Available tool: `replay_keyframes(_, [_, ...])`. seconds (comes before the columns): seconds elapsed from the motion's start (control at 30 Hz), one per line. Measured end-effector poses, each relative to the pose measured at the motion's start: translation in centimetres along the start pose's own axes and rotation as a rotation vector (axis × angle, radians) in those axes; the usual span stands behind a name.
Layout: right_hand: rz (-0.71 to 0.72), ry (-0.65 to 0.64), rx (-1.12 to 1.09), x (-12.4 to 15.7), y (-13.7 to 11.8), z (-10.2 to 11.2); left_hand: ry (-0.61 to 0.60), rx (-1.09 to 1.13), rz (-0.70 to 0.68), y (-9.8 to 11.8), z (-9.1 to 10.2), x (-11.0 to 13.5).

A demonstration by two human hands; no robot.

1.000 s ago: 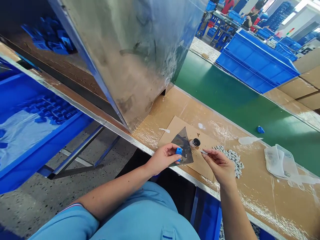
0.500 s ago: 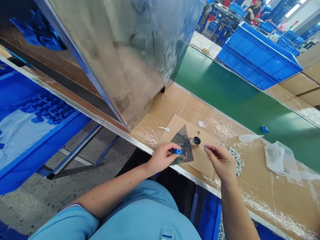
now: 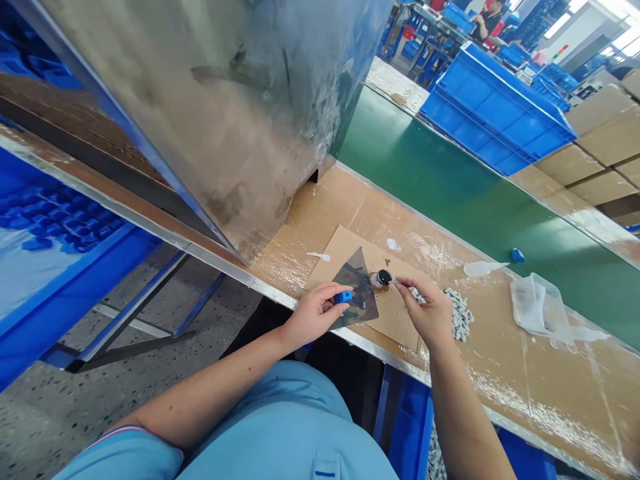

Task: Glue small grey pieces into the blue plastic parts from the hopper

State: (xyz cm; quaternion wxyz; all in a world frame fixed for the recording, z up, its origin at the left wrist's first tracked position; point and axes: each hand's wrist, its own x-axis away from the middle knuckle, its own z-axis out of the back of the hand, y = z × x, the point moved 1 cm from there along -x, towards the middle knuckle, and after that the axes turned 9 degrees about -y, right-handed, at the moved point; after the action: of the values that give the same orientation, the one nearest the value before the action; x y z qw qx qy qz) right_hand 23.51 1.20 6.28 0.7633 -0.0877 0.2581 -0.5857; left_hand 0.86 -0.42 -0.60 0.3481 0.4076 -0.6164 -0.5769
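A small blue plastic part [image 3: 343,297] sat gripped in the left hand [image 3: 313,315], while the right hand [image 3: 425,312] pinched a thin metal pick [image 3: 395,281], its tip just beside a small open jar [image 3: 382,277] of dark paste.

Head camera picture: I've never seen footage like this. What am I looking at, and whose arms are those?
This picture comes from a camera worn on a person's head, looking down, so you see roughly what they see, and the arms are their own. Their left hand pinches a blue plastic part over a dark triangular sheet. Their right hand holds a thin metal piece near a small jar with dark contents. These sit on a cardboard sheet on a brown workbench, beside a heap of small grey parts. Beyond lie a green conveyor belt and a blue plastic crate; a co-worker is far off.
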Motion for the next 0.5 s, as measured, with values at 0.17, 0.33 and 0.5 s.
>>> replay_keyframes(0.17, [0.028,-0.015,0.022,-0.2,-0.1,-0.02,-0.011,0.002,0.022,-0.05,-0.02,0.14])
replay_keyframes(0.33, [0.054,-0.018,0.046,-0.36,-0.14,-0.04,-0.035,-0.046,-0.001,0.32,0.21,0.12])
replay_keyframes(0.5, [0.066,-0.018,0.062,-0.38,-0.32,0.17,-0.045,-0.135,-0.057,0.79,0.69,0.1])
